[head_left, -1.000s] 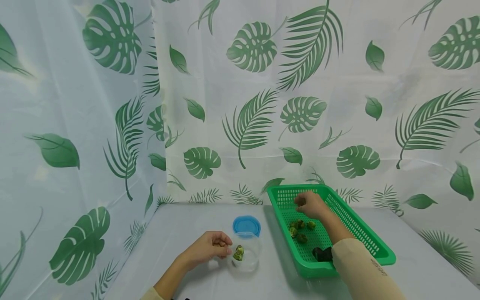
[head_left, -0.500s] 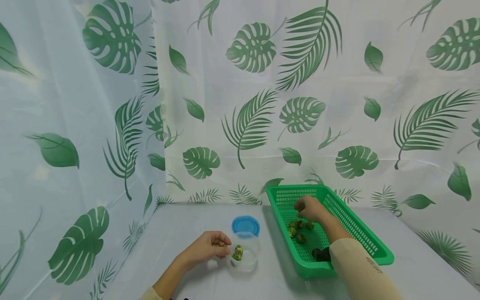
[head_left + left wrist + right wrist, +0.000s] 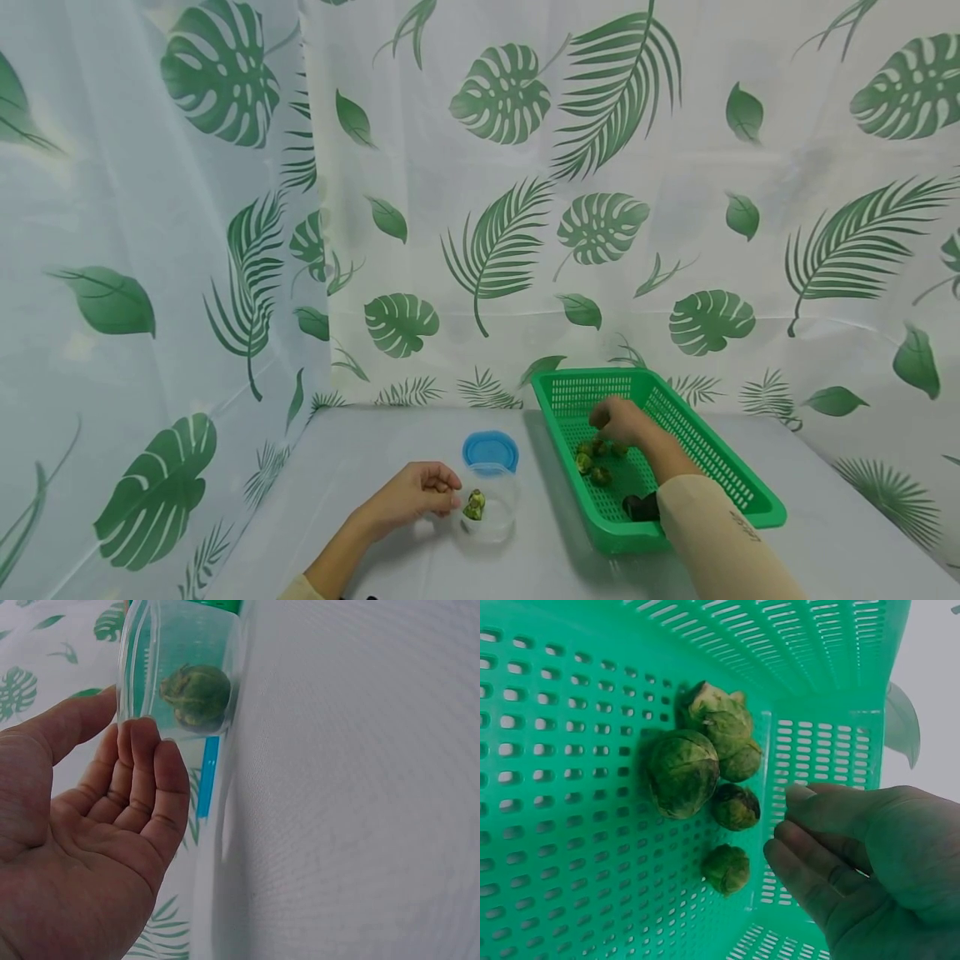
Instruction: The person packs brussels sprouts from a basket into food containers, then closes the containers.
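Inside the green plastic basket (image 3: 757,515), my right hand (image 3: 622,419) hovers over the sprouts. Its fingers are loosely bent with nothing between them. In the right wrist view, several Brussels sprouts (image 3: 682,772) lie on the perforated floor, and the thumb and fingers (image 3: 821,859) are a short way from them. My left hand (image 3: 420,497) is beside a small clear plastic tub (image 3: 504,527) on the table, its fingertips right at the rim. Brussels sprouts (image 3: 474,505) sit inside the tub; one green sprout (image 3: 199,694) shows through its wall in the left wrist view.
A blue lid (image 3: 491,450) lies on the white table just behind the tub. Something black (image 3: 642,507) shows beside the right sleeve, over the basket's near end. A leaf-patterned curtain (image 3: 480,275) hangs behind and along the left side.
My right hand has moved slightly down toward the sprouts in the basket. The left hand and the tub have stayed where they were.
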Available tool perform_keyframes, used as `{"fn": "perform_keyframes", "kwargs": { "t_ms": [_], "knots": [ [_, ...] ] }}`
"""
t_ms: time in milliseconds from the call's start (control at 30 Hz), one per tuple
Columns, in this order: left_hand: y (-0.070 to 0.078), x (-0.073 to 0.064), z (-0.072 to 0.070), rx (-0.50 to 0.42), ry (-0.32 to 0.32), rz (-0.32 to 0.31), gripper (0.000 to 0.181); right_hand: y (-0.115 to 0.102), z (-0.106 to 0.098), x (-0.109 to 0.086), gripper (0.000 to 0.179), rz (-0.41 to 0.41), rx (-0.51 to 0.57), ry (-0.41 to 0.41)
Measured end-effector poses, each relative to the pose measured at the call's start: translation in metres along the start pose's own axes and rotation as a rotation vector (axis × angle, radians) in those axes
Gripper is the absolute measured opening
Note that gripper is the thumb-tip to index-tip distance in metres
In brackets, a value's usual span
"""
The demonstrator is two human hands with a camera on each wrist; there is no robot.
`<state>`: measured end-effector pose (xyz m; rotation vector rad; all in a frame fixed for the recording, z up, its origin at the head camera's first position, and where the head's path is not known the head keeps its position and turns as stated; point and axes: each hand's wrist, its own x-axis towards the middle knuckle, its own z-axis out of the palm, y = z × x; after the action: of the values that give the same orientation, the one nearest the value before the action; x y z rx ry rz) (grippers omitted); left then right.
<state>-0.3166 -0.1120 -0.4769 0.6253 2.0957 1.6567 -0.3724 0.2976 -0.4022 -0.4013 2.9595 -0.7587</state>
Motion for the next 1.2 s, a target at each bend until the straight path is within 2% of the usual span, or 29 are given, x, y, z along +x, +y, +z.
{"fn": "perform_keyframes", "kwargs": {
  "t_ms": [300,500,767,1000,1200],
  "knots": [
    [-0.0001,0.0008,0.0013,-0.002,0.013,0.006,0.031,0.0059,0.0028,0.0017,0.034,-0.048,-0.010,-0.085],
    [0.0028,-0.0013,0.0013,-0.005,0.016,0.006,0.031,0.0054,0.0022,0.0024,0.034,-0.041,-0.017,-0.117],
    [0.0038,-0.0023,0.0017,-0.007,0.012,0.012,0.031,0.0054,0.0011,0.0023,0.033,-0.025,-0.071,-0.101],
    [0.0035,-0.0029,0.0012,-0.008,0.008,0.010,0.031,0.0055,0.0024,-0.0001,0.032,-0.017,-0.076,-0.058],
    [0.0039,-0.0031,0.0011,-0.007,0.006,0.014,0.031,0.0051,0.0022,0.0004,0.030,-0.002,-0.057,-0.078]
  ]
}}
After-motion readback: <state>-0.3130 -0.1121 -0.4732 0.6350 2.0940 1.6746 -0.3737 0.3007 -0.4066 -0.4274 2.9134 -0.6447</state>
